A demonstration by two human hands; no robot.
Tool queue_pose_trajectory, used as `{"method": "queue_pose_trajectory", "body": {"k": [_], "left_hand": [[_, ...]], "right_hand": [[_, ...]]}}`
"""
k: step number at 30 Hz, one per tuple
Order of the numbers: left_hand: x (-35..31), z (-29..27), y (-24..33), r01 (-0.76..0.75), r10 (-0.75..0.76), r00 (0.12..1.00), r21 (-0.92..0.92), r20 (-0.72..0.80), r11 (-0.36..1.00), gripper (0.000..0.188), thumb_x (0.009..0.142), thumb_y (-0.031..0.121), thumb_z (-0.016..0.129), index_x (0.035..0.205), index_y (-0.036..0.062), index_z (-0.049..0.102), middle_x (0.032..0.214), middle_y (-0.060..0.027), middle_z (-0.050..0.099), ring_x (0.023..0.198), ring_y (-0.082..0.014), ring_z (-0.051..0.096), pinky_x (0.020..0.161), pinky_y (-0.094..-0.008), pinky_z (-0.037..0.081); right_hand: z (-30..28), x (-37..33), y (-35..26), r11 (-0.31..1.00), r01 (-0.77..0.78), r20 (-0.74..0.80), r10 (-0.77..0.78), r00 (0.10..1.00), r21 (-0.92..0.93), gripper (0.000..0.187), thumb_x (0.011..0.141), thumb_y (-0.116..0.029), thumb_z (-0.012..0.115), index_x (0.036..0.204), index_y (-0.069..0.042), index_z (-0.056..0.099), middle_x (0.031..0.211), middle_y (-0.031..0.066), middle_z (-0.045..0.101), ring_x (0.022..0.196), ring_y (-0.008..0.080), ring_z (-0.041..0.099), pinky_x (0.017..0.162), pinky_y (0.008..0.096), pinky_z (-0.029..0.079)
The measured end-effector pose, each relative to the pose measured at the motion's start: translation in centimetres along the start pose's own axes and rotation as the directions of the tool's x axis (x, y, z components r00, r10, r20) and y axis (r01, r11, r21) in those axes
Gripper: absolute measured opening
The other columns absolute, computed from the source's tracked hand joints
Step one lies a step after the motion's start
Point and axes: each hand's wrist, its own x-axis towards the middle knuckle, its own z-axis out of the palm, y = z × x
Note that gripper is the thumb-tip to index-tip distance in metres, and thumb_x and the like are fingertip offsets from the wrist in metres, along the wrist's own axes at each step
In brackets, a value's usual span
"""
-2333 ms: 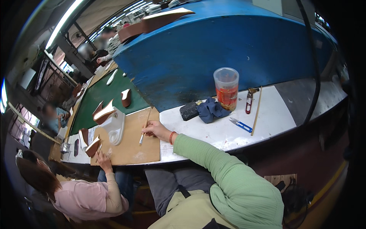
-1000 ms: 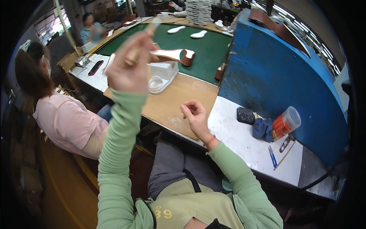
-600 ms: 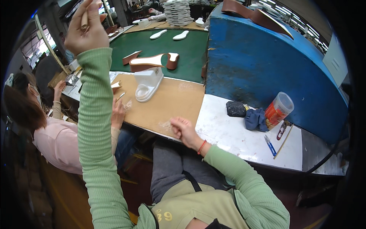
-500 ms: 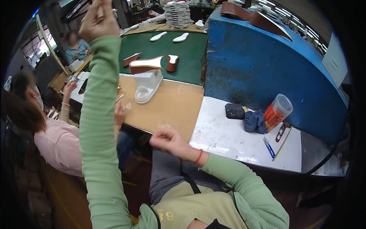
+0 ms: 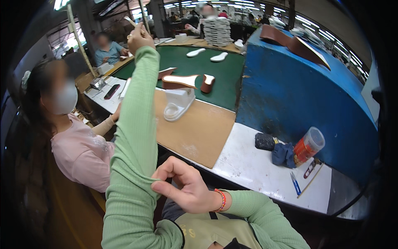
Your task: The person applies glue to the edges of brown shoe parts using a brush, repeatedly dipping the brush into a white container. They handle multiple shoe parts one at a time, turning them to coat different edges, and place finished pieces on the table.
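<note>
My left arm is raised, and my left hand [image 5: 140, 40] is closed round a slim, pale stick-like tool [image 5: 129, 20] whose kind is unclear. With thumb and forefinger, my right hand [image 5: 182, 184] pinches a fold of the green sleeve [image 5: 134, 153] on my left arm, pulling the cloth out. Beyond the sleeve, a white stand [image 5: 179, 106] rests on the tan board. A brown wedge shoe sole [image 5: 180, 83] with a white top appears just behind the stand, beside another brown sole [image 5: 208, 84]. Part of a third brown piece [image 5: 166, 72] shows by my forearm.
A blue box-shaped housing [image 5: 298, 91] rises at the right, wedge soles [image 5: 298, 47] on top. Blue snips [image 5: 295, 183], a red-labelled jar [image 5: 309, 146] and a dark cloth [image 5: 283, 155] occupy the white bench. Two insoles [image 5: 219, 57] lie on the green belt. A masked co-worker [image 5: 81, 145] sits left.
My right hand has come to my left sleeve and taken hold of it. The view has shifted, and the raised left hand now shows the tool. The nearby co-worker's head has turned.
</note>
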Motion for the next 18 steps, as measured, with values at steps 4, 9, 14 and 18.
{"method": "queue_pose_trajectory", "body": {"k": [4, 9, 14, 18], "left_hand": [[-0.1, 0.2, -0.2, 0.065, -0.065, 0.996, -0.018, -0.054, 0.998, 0.016, 0.084, 0.017, 0.056, 0.092, 0.0102, 0.067, 0.076, -0.0133, 0.063, 0.07, -0.0305, 0.061, 0.06, -0.0397, 0.047], [0.4, 1.3, -0.7, 0.361, -0.366, 0.919, -0.06, -0.146, 0.93, 0.017, 0.084, 0.016, 0.055, 0.092, 0.0074, 0.067, 0.079, -0.0146, 0.065, 0.072, -0.0306, 0.061, 0.062, -0.0398, 0.047], [-0.6, 2.4, 3.0, 0.738, -0.869, 0.488, -0.572, 0.085, 0.358, 0.017, 0.086, 0.017, 0.056, 0.089, 0.0032, 0.065, 0.072, -0.0085, 0.065, 0.057, -0.0166, 0.059, 0.053, -0.0292, 0.047], [-5.1, -4.0, 7.1, 0.452, -0.423, 0.87, -0.749, 0.252, 0.484, 0.02, 0.089, 0.011, 0.054, 0.104, -0.0002, 0.062, 0.07, -0.006, 0.062, 0.052, -0.0063, 0.051, 0.046, -0.0201, 0.04]], "right_hand": [[-0.7, -0.6, -0.8, 0.945, -0.305, 0.271, 0.265, 0.925, 0.119, 0.011, 0.086, -0.005, 0.058, 0.085, 0.0, 0.048, 0.077, 0.0023, 0.052, 0.069, 0.0053, 0.048, 0.06, 0.0201, 0.038], [-0.7, -1.9, -1.0, 0.986, -0.164, 0.681, 0.131, 0.72, -0.017, 0.019, 0.084, -0.007, 0.061, 0.073, 0.002, 0.048, 0.067, 0.0063, 0.051, 0.059, 0.0136, 0.05, 0.054, 0.0281, 0.037], [-2.3, -1.4, 0.4, 0.981, -0.178, 0.659, 0.185, 0.729, -0.078, 0.018, 0.085, -0.011, 0.06, 0.08, 0.002, 0.049, 0.067, 0.0031, 0.053, 0.061, 0.0097, 0.05, 0.056, 0.0258, 0.04], [-7.9, 1.7, -1.1, 0.821, 0.072, 0.199, 0.051, 0.979, -0.566, 0.022, 0.081, -0.005, 0.06, 0.101, 0.002, 0.052, 0.078, 0.0052, 0.06, 0.067, 0.0097, 0.058, 0.063, 0.0241, 0.047]]}}
